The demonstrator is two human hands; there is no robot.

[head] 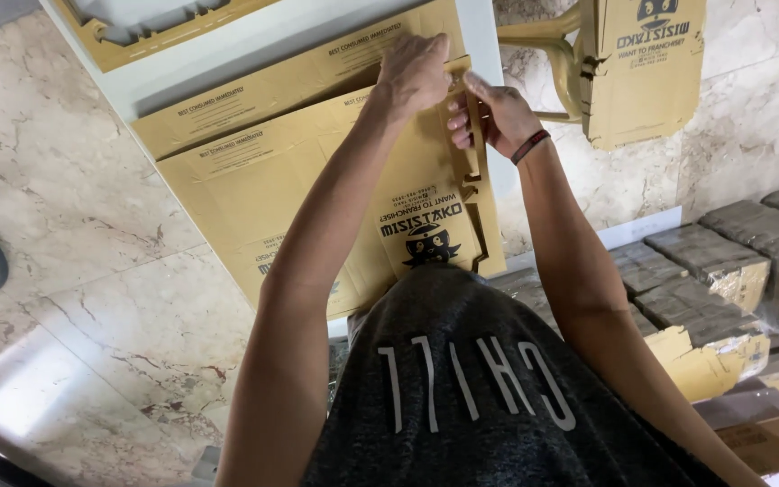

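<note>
Cardboard box blanks (317, 180), flat and tan with a dark printed emblem, lay stacked on a white table (254, 45), and both hands worked at the stack's far right corner. The left hand (415, 74) was curled over the top edge of the uppermost blank, its fingertips hidden behind the board. The right hand (489, 113), a dark band at its wrist, pinched a narrow cut-out flap (472, 153) between thumb and fingers. Both forearms reached up from a grey shirt (471, 388) that covered the lower edge of the stack. Beyond the table, a folded box (646, 72) stood on the marble floor (74, 207). To the right, wrapped bundles (714, 261) were cut off by the frame.
</note>
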